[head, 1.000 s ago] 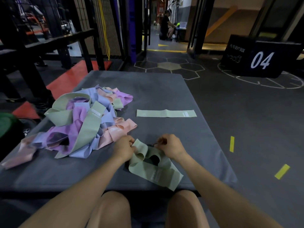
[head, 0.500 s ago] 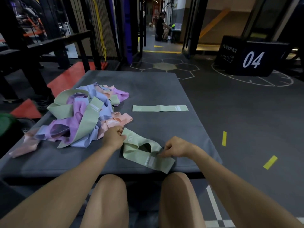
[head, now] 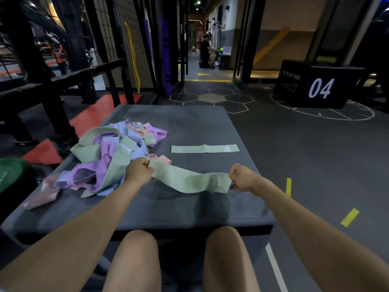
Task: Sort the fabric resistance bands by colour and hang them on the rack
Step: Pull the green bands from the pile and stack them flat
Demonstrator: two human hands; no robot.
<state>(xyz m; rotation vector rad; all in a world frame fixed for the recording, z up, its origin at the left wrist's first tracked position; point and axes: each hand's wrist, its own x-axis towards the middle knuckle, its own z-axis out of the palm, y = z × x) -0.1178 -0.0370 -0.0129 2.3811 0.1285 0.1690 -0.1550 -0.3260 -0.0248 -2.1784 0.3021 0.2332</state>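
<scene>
A green band (head: 192,182) is stretched out above the near part of the grey mat (head: 210,127), sagging a little in the middle — the left hand (head: 139,172) pinches its left end with the fingers curled tight, and the right hand (head: 242,179) grips its right end in a closed fist. Just behind it, a second green band (head: 205,149) lies flat and straight on the mat. To the left, touching the left hand, sits the mixed pile of bands (head: 101,159) — green, purple, blue and pink, tangled together.
</scene>
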